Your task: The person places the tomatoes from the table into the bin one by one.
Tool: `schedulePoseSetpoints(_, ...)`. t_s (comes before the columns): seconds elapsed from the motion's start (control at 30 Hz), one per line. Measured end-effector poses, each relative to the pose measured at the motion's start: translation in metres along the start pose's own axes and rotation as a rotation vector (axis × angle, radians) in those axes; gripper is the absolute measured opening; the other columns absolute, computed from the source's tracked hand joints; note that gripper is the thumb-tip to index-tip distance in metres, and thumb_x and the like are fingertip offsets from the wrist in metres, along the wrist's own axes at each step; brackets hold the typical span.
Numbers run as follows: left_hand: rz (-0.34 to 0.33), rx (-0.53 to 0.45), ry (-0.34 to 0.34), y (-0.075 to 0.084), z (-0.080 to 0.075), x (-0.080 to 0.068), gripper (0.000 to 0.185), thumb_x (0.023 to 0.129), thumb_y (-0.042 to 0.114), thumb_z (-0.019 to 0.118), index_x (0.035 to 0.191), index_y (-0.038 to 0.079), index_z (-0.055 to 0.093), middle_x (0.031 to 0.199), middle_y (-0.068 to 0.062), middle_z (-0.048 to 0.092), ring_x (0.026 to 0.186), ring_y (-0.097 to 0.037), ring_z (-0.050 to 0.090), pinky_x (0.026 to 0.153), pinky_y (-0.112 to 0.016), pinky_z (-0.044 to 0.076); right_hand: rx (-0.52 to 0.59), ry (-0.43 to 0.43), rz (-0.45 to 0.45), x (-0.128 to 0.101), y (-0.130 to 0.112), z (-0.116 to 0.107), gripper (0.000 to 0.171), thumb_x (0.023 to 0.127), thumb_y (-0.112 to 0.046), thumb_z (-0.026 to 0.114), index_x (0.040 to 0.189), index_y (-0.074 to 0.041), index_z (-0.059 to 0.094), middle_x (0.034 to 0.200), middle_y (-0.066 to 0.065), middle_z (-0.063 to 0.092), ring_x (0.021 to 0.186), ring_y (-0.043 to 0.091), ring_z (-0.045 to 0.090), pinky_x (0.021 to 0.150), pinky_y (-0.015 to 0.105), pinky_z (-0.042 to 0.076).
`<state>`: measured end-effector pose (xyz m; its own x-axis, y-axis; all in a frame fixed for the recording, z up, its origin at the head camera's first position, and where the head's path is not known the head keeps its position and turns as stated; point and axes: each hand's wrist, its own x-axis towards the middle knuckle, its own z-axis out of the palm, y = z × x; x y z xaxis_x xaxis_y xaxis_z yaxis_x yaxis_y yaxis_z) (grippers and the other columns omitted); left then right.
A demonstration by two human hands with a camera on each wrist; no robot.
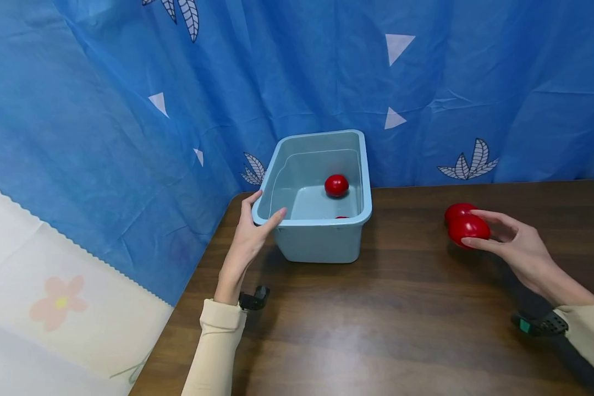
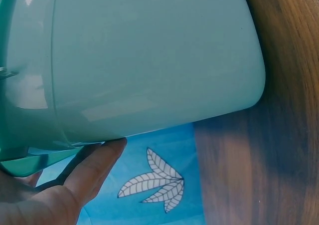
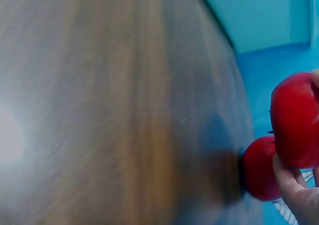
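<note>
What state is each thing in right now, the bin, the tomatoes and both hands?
Bin: upright on the table, open, left corner held.
Tomato in bin: lying loose on the bottom.
Second tomato in bin: mostly hidden by the near wall.
Held tomato: gripped, whether lifted off the table is unclear.
Tomato behind it: on the table, untouched.
Left hand: holds the bin rim.
Right hand: fingers round the held tomato.

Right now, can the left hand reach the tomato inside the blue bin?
Probably yes. The left hand already holds the blue bin's near rim, the top is open, and nothing covers the tomato lying toward the far side.
</note>
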<state>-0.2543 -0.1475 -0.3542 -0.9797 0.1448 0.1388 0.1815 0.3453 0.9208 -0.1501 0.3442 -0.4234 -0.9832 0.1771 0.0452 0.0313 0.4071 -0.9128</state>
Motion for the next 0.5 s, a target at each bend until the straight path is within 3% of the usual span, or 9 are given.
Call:
schedulePoseSetpoints(0.1, -0.005, 0.003, -0.004, 0.0, 0.0, 0.0, 0.089, 0.096, 0.044, 0.075, 0.164, 0.017, 0.023, 0.163, -0.013, 0.03, 0.145, -0.033, 0.038, 0.118, -0.057, 0.035, 0.022, 0.006, -0.014, 0.002, -0.01, 0.003, 0.067, 0.098, -0.02, 0.075, 0.158, -0.028, 0.046, 0.152, -0.003, 0.04, 0.114, 0.005, 0.041, 0.081, 0.01, 0.049)
schedulePoseSetpoints(0.33, -0.01, 0.0, 0.001, 0.0, -0.001, -0.001, 0.09, 0.096, 0.044, 0.075, 0.164, 0.017, 0.023, 0.163, -0.013, 0.031, 0.144, -0.033, 0.039, 0.118, -0.057, 0.035, 0.063, -0.019, -0.017, 0.016, -0.047, 0.015, 0.071, 0.099, -0.025, 0.075, 0.161, -0.031, 0.042, 0.164, 0.006, 0.032, 0.129, 0.021, 0.04, 0.085, 0.011, 0.051)
schedulePoseSetpoints(0.5, -0.011, -0.007, 0.008, 0.002, 0.002, -0.002, 0.09, 0.095, 0.044, 0.076, 0.163, 0.018, 0.023, 0.163, -0.013, 0.032, 0.143, -0.033, 0.04, 0.118, -0.057, 0.036, 0.134, -0.051, -0.012, 0.025, -0.082, 0.026, 0.072, 0.098, -0.026, 0.076, 0.161, -0.032, 0.041, 0.169, 0.004, 0.027, 0.139, 0.029, 0.036, 0.085, 0.016, 0.055)
